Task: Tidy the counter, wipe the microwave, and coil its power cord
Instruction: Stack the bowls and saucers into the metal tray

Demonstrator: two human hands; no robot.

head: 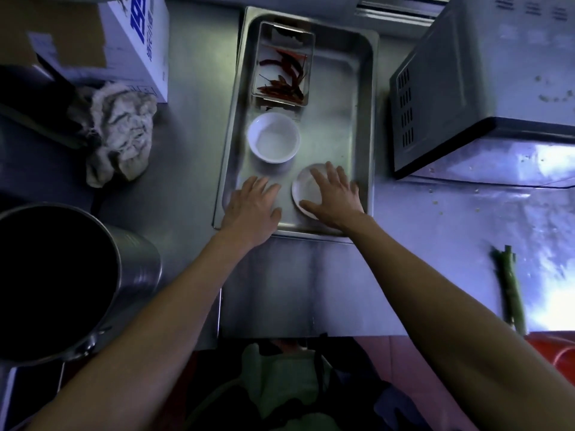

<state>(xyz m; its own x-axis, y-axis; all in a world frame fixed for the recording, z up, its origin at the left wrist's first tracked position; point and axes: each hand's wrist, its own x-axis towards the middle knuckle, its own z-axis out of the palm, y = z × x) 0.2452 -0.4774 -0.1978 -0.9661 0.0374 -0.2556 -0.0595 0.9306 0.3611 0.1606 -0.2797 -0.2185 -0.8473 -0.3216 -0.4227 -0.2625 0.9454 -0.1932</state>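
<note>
Both bare forearms are reaching into the long steel tray (364, 119), right hand (334, 197) lying splayed over the small white saucer (303, 189) at its near end, left hand (253, 206) resting flat and empty just beside.

Saucer (306, 189) partly under right hand (333, 197)
</note>
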